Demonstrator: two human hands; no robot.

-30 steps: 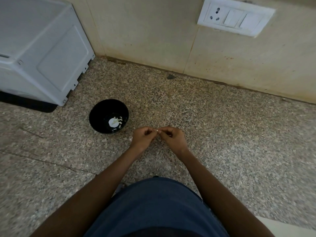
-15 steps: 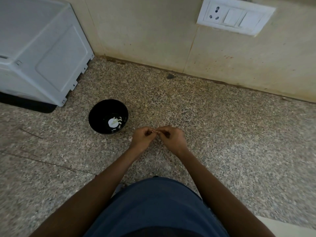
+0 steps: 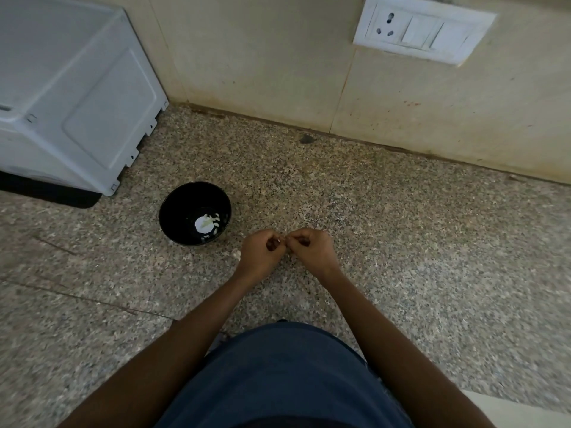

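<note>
left hand (image 3: 261,253): fingers curled, pinching small white piece (image 3: 279,240) | right hand (image 3: 310,250): fingers curled, pinching same piece | black bowl (image 3: 179,208): near, left of fingers, on counter (image 3: 401,242)

Speckled grey-brown stone counter (image 3: 401,242): granite-like, polished, faint sheen, thin seam lines. Round black bowl (image 3: 182,208): glossy, smooth, ceramic or plastic, cannot tell which. White boxy appliance casing (image 3: 77,97): painted sheet metal by the look, smooth, satin. Beige wall tiles (image 3: 262,57): matt, stained, smudged. White rectangular switch plate (image 3: 423,32): smooth moulded plastic, slightly glossy. Blue garment (image 3: 284,375): woven cloth, matt.
</note>
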